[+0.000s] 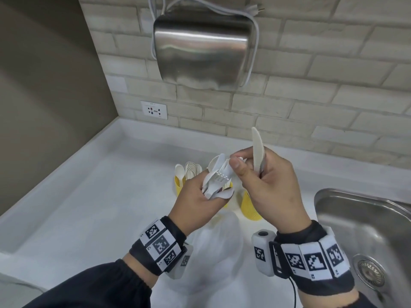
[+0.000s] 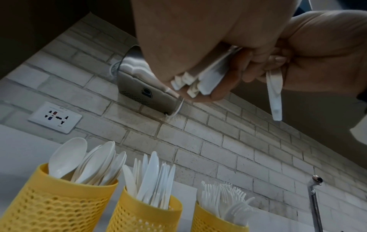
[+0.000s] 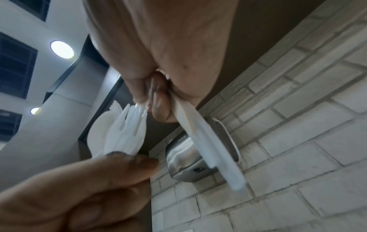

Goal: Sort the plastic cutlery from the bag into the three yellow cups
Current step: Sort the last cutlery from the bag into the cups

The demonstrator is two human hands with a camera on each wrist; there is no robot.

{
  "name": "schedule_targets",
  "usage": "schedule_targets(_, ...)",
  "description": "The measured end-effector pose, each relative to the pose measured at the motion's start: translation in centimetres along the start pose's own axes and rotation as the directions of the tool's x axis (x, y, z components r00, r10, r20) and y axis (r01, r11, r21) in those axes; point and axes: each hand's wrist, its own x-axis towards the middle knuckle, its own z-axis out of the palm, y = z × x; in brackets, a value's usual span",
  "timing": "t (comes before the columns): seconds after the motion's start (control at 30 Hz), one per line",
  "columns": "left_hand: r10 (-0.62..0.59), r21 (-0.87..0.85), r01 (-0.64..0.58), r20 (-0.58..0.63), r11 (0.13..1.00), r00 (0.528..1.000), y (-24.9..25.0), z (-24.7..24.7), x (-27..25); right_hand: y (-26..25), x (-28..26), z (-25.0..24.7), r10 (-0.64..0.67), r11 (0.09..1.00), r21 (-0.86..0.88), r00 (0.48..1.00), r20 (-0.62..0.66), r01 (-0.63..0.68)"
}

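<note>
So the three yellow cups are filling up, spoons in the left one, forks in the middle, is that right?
Not quite: the left cup does hold spoons, but the middle cup holds knives. The forks stand in the right cup, as the left wrist view shows.

In the head view the hands cover most of the middle yellow cup [image 1: 229, 187], and the right hand [image 1: 266, 185] hides the top of the right cup [image 1: 250, 207]. The clear bag [image 1: 218, 245] below the wrists is a smear. The sink [image 1: 360, 230] runs off the right edge. From the right wrist, the knife [image 3: 214, 150] blurs at its tip. How many pieces sit in the left hand's [image 1: 195, 203] grip can't be counted.
</note>
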Motion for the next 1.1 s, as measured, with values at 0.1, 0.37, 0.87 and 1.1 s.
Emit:
schedule_targets(0.1, -0.021, 0.007, 0.021, 0.008, 1.0, 1.0, -0.2, 0.0, -0.1, 0.2, -0.1, -0.1, -0.014, 1.0, 0.022, 0.997, -0.08, 0.016)
schedule_targets(0.37, -0.02, -0.035, 0.02, -0.007, 0.999, 1.0, -0.1, 0.0, -0.2, 0.2, -0.7, -0.3, -0.012, 0.997, 0.072, 1.0, -0.011, 0.013)
schedule_targets(0.87, 0.003, -0.002, -0.003, 0.012, 1.0, 1.0, 0.1, 0.1, -0.4, 0.3, -0.6, -0.5, -0.084, 0.996, 0.008, 0.995, 0.046, 0.084)
schedule_targets(1.1, 0.002, 0.007, -0.002, 0.008, 1.0, 1.0, -0.1, -0.1, -0.4, 0.3, -0.5, 0.2, -0.07, 0.982, 0.16, 0.976, -0.206, 0.104)
